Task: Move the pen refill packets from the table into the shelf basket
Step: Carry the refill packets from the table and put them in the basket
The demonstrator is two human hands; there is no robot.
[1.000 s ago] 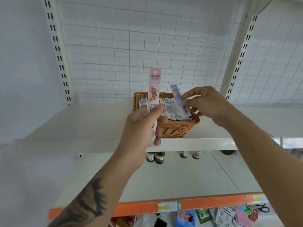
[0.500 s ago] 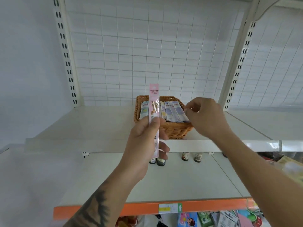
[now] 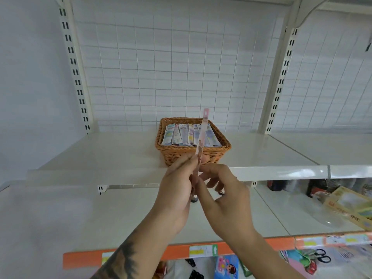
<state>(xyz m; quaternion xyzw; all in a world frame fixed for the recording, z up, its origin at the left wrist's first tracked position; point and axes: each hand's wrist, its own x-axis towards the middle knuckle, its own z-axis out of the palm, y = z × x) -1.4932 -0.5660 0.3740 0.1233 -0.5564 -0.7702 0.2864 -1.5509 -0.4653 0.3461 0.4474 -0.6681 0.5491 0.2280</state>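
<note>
a pink pen refill packet [image 3: 203, 129] stands nearly upright, seen almost edge-on, in front of the wicker basket [image 3: 203, 155]; its top rises above the basket's far rim and its lower part is hidden between the two hands. the left hand [image 3: 177, 190] pinches it, thumb and fingertips curled against its lower half. the right hand [image 3: 223, 200] sits just beside the left, touching or nearly touching it, fingers loosely curled toward the packet's bottom end; whether they actually grasp the packet cannot be told, since the left hand covers that spot. the left forearm carries a dark tattoo.

the basket rests on the white upper shelf [image 3: 120, 156], near its front edge, and holds a row of refill packets [image 3: 188, 134] lying side by side, leaning against the far wall. behind it stands a white wire grid panel [image 3: 181, 67]. on the lower shelf [image 3: 120, 214] small dark bottles peek out behind the hands, and a boxed item [image 3: 350, 208] lies at the right. an orange price strip [image 3: 177, 252] edges that shelf.
</note>
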